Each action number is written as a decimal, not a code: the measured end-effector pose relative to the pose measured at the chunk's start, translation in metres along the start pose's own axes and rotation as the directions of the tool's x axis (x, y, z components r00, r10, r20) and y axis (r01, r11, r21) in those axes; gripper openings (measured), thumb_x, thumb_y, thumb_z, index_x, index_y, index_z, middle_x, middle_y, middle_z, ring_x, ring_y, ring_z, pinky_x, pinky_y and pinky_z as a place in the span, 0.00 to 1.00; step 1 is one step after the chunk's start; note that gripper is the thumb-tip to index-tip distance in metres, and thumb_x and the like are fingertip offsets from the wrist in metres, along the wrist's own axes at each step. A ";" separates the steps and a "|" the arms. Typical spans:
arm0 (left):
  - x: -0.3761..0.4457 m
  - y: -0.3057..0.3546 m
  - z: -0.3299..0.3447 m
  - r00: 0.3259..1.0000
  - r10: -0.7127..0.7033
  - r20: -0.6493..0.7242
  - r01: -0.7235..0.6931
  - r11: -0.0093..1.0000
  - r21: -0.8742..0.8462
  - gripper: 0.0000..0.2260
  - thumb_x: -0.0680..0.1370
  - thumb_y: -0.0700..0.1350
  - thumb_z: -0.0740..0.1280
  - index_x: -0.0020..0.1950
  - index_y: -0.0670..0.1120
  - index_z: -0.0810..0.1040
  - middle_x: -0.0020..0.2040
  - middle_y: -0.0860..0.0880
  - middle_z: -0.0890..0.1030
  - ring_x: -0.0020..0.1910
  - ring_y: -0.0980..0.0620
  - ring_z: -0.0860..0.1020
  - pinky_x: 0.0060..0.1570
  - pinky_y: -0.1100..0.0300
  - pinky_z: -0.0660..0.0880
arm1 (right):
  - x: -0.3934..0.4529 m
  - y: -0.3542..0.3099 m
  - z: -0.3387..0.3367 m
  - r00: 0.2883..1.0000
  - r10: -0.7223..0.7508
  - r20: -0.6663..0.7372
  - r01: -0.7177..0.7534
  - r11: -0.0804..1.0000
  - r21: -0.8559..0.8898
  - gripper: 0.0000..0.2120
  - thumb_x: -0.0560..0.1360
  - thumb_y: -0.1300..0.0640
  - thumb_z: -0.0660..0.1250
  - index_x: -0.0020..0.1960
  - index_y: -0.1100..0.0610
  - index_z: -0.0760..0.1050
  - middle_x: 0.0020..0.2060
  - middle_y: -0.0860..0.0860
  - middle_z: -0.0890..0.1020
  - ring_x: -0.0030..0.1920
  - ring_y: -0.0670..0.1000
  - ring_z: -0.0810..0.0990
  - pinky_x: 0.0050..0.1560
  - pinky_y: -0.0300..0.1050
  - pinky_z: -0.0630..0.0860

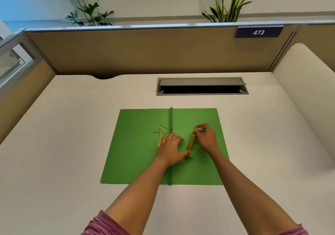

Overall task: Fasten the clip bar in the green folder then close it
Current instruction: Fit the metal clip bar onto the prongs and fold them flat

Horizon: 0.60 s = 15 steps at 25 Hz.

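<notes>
Green card lies spread open on the pale desk: the folder is flat, both leaves showing, its spine fold running away from the person down the middle. On the left leaf, just beside the fold, a thin gold strip lies lengthwise, with dark prongs sticking out from it near its far end and near end. A second gold piece, the clip bar, is on the right leaf, tilted a little off the line of the fold.

Right hand pinches the bar's far end, fingers closed on it from above. Left hand lies across the fold, palm down; its fingers are spread and flat on the card, and the thumb reaches to the bar's near end and touches it. Whether the bar rests on the card or is lifted slightly I cannot tell.

Beyond the folder, a grey cable hatch is set into the desk, its lid half open. Tan partition stands behind, bearing a dark plate marked 473.
</notes>
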<state>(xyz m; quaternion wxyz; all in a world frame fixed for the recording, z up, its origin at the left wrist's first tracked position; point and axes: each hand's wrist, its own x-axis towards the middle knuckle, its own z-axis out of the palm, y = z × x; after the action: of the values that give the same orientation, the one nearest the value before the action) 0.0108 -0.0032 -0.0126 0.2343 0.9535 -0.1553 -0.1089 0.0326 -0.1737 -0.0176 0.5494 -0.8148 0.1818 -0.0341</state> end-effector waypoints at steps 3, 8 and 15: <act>0.010 -0.004 -0.022 0.939 -0.215 -0.267 0.141 0.952 -0.270 0.16 0.74 0.59 0.68 0.53 0.50 0.84 0.50 0.53 0.85 0.53 0.52 0.80 0.60 0.54 0.73 | 0.006 -0.019 0.009 1.000 -0.013 0.023 0.010 0.995 0.097 0.08 0.75 0.64 0.69 0.54 0.63 0.76 0.38 0.56 0.81 0.35 0.54 0.82 0.36 0.40 0.82; 0.022 -0.043 -0.045 0.871 -0.492 0.021 0.322 0.537 -0.779 0.06 0.77 0.44 0.71 0.45 0.43 0.84 0.40 0.47 0.84 0.41 0.49 0.80 0.42 0.60 0.76 | 0.014 -0.051 0.037 0.992 -0.035 0.121 0.017 0.990 0.143 0.10 0.75 0.63 0.69 0.56 0.63 0.76 0.41 0.58 0.83 0.35 0.53 0.83 0.43 0.46 0.83; 0.020 -0.074 -0.036 0.863 -0.410 0.296 0.410 0.224 -0.884 0.20 0.79 0.53 0.67 0.58 0.37 0.83 0.49 0.41 0.83 0.42 0.49 0.78 0.41 0.57 0.71 | 0.016 -0.074 0.081 0.961 -0.079 0.264 0.054 0.993 0.101 0.10 0.75 0.62 0.70 0.56 0.62 0.77 0.40 0.56 0.82 0.32 0.48 0.82 0.33 0.35 0.81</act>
<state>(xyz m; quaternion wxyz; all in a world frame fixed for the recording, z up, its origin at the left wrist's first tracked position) 0.0572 0.0674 -0.0202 0.6934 0.6544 0.1899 -0.2342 0.0873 -0.0831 0.0152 0.6047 -0.7912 0.0768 0.0496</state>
